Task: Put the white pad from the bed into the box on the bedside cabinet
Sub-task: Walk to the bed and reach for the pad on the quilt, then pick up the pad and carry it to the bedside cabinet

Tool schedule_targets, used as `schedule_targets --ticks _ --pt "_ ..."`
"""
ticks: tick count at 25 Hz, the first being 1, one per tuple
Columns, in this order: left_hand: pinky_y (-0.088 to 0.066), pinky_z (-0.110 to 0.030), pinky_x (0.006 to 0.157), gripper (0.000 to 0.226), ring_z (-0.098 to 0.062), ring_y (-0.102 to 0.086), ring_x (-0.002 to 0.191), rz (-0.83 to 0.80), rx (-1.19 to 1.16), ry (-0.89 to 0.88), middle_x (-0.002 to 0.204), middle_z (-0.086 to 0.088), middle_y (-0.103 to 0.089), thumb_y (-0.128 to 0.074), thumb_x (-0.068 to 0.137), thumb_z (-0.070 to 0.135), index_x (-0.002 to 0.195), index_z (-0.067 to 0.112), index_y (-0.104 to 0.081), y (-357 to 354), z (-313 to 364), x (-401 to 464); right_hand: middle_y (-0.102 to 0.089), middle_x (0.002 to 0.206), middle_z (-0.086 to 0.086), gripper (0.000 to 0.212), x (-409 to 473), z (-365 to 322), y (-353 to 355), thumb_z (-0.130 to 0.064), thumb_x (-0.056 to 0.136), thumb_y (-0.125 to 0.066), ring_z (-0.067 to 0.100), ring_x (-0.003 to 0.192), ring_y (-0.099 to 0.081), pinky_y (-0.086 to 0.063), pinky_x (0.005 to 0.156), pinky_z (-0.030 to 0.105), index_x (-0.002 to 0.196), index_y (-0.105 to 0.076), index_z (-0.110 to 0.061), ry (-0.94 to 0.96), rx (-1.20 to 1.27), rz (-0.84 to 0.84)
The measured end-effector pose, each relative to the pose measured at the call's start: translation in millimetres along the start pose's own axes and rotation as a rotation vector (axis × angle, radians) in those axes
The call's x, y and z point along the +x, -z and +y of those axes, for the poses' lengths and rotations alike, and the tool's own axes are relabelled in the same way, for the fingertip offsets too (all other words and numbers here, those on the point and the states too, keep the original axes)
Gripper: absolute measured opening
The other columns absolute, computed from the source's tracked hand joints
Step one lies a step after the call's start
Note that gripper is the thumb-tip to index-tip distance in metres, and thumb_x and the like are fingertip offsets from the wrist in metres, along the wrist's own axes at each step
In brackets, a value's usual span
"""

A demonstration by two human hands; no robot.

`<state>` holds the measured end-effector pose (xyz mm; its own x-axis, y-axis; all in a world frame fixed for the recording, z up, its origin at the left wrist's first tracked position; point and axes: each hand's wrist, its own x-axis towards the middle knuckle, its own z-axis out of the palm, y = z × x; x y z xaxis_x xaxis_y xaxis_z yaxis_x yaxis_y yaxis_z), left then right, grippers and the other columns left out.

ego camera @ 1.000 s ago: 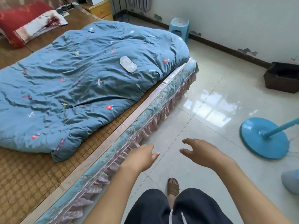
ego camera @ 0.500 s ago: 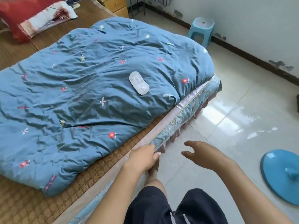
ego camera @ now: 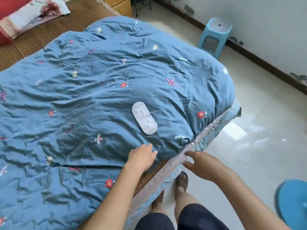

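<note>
Both hands: left hand (ego camera: pixel 142 156) and right hand (ego camera: pixel 201 164) empty, fingers loose.
Pad (ego camera: pixel 144 120): probably light, soft; pinch near end.

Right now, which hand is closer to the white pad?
The left hand, over the blue quilt just below the white pad. The right hand hangs farther off, past the bed edge.

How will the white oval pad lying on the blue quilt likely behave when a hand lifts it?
The white oval pad looks thin and flat with a crease across its middle, so it probably flexes or folds. It barely dents the blue flowered quilt, suggesting it is light. Lying flat, it seems unlikely to roll.
</note>
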<state>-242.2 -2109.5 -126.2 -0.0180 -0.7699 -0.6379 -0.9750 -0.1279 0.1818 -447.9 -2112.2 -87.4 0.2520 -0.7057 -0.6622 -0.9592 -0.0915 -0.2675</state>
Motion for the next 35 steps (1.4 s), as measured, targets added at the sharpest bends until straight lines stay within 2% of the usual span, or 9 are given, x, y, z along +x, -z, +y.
schedule_targets --ticks 4,12,16,19,23,27,28,32,35 --pt "-0.042 -0.044 0.093 0.041 -0.033 -0.047 0.120 0.046 -0.058 0.120 0.131 -0.014 -0.050 -0.033 0.097 0.036 0.126 0.009 -0.044 3.2 3.5 77.9 -0.058 0.130 0.003 0.043 61.2 17.5 32.7 -0.044 0.092 -0.043 0.025 0.116 -0.054 -0.047 0.092 0.037 0.130 -0.045 -0.024 0.020 -0.026 -0.035" --pt "-0.044 -0.044 0.090 0.055 -0.038 -0.050 0.116 0.344 -0.896 0.727 0.127 -0.023 -0.048 -0.059 0.085 0.034 0.127 0.005 -0.041 9.8 -6.2 209.7 -0.060 0.118 0.003 0.039 153.9 49.7 90.3 -0.043 0.094 -0.040 0.026 0.110 -0.056 -0.043 0.083 0.036 0.125 -0.046 -0.021 0.157 -0.193 -0.111" --pt "-0.044 -0.044 0.092 0.072 -0.037 -0.052 0.116 0.404 -0.912 0.945 0.126 -0.020 -0.052 -0.077 0.067 0.036 0.123 0.006 -0.042 11.8 -8.0 233.7 -0.059 0.120 0.002 0.039 174.8 59.4 102.7 -0.042 0.095 -0.039 0.026 0.111 -0.056 -0.044 0.084 0.036 0.128 -0.044 -0.023 0.209 -0.218 -0.111" --pt "-0.044 -0.042 0.092 0.069 -0.035 -0.059 0.109 0.395 -0.933 1.024 0.119 -0.017 -0.063 -0.081 0.060 0.040 0.112 0.006 -0.053 9.9 -11.8 236.0 -0.058 0.125 0.001 0.039 180.8 63.7 105.2 -0.042 0.095 -0.038 0.025 0.114 -0.054 -0.043 0.089 0.037 0.129 -0.044 -0.023 0.224 -0.241 -0.132" --pt "-0.046 -0.029 0.070 0.043 -0.023 -0.060 0.083 0.398 -1.292 0.877 0.110 -0.016 -0.069 -0.079 0.070 0.024 0.103 0.002 -0.064 -1.8 -13.8 223.7 -0.057 0.128 0.002 0.039 181.3 63.6 108.2 -0.041 0.096 -0.038 0.025 0.115 -0.054 -0.044 0.090 0.037 0.129 -0.044 -0.022 0.232 -0.242 -0.134" --pt "-0.051 -0.022 0.062 0.020 -0.024 -0.064 0.088 0.524 -1.599 0.715 0.108 -0.013 -0.069 -0.071 0.080 0.010 0.099 0.007 -0.064 -7.2 -6.8 197.0 -0.057 0.127 0.002 0.038 167.3 63.8 107.1 -0.041 0.095 -0.038 0.025 0.113 -0.055 -0.045 0.088 0.037 0.126 -0.046 -0.021 0.221 -0.223 -0.118" --pt "-0.053 -0.023 0.062 0.016 -0.023 -0.065 0.089 0.530 -1.671 0.672 0.108 -0.013 -0.069 -0.069 0.081 0.010 0.097 0.010 -0.064 -6.4 -4.1 190.3 -0.058 0.126 0.003 0.038 162.0 64.2 105.8 -0.041 0.095 -0.038 0.025 0.113 -0.055 -0.045 0.088 0.038 0.126 -0.046 -0.020 0.212 -0.219 -0.114" --pt "-0.051 -0.044 0.094 0.017 -0.026 -0.065 0.100 0.402 -1.836 0.461 0.107 -0.008 -0.070 -0.065 0.085 0.013 0.103 0.013 -0.065 8.4 19.3 169.7 -0.058 0.126 0.004 0.039 134.5 73.5 103.7 -0.041 0.095 -0.040 0.027 0.115 -0.054 -0.046 0.091 0.039 0.127 -0.046 -0.020 0.114 -0.184 -0.081" --pt "-0.051 -0.041 0.092 0.021 -0.025 -0.065 0.097 0.346 -1.816 0.312 0.105 -0.009 -0.069 -0.062 0.087 0.011 0.108 0.008 -0.064 26.6 51.8 158.1 -0.057 0.129 0.003 0.040 107.8 91.9 107.5 -0.043 0.094 -0.041 0.024 0.118 -0.053 -0.047 0.094 0.039 0.128 -0.045 -0.023 0.025 -0.095 -0.010"
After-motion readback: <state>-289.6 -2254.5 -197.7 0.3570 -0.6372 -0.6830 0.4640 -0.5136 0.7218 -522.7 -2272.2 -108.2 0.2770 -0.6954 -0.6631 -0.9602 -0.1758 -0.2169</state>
